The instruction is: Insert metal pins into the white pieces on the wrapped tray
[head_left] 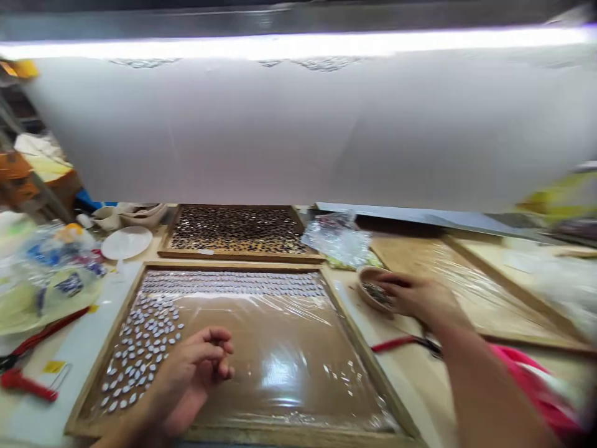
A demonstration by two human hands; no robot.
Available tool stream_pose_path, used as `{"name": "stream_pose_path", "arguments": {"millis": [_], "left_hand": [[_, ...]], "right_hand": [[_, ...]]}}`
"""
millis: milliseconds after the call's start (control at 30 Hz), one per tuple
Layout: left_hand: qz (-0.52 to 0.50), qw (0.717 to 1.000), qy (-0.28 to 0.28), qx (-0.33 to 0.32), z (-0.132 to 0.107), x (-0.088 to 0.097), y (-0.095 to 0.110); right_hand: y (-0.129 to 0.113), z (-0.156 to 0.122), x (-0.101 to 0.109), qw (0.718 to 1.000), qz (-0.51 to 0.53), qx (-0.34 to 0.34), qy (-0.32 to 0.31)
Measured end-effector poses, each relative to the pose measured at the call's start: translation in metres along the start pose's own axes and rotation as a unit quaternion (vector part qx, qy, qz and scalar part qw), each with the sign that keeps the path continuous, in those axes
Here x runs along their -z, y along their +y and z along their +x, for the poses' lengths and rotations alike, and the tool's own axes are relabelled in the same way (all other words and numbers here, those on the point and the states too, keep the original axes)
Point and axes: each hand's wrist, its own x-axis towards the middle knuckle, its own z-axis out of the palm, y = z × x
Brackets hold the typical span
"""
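Note:
My left hand (200,373) hovers over a wooden-framed tray (373,367), its fingers loosely curled and apart, with nothing visible in them. Clear plastic film covers the tray's brown base. Small pale oval pieces (140,348) lie scattered on its left side, and tight rows of similar pieces (233,283) line the far edge. To the right, my right hand (424,298) reaches into a small bowl (367,277) of small dark-and-light pieces (377,294). Its fingers are pressed together at the contents; what they pinch is hidden. Red-handled pliers (396,343) lie just below that bowl.
Behind stands another framed tray (237,230) full of dark pieces. A crumpled plastic bag (338,239) and a film-covered wooden tray (448,286) sit at right. Left are a white round lid (127,242), bags (56,267) and red-handled tools (30,382). A white panel (298,137) hangs ahead.

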Motion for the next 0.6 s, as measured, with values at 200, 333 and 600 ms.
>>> {"name": "stream_pose_path", "arguments": {"millis": [200, 333, 600], "left_hand": [[0.005, 0.999, 0.014, 0.04, -0.001, -0.008, 0.005], [-0.017, 0.998, 0.008, 0.055, -0.007, -0.015, 0.001], [-0.056, 0.993, -0.028, 0.105, -0.01, -0.045, -0.009]], "right_hand": [[0.018, 0.01, 0.009, 0.983, 0.146, -0.1, -0.036], [0.027, 0.016, 0.01, 0.97, 0.213, -0.107, -0.052], [0.022, 0.007, 0.019, 0.949, 0.283, -0.102, -0.09]]}}
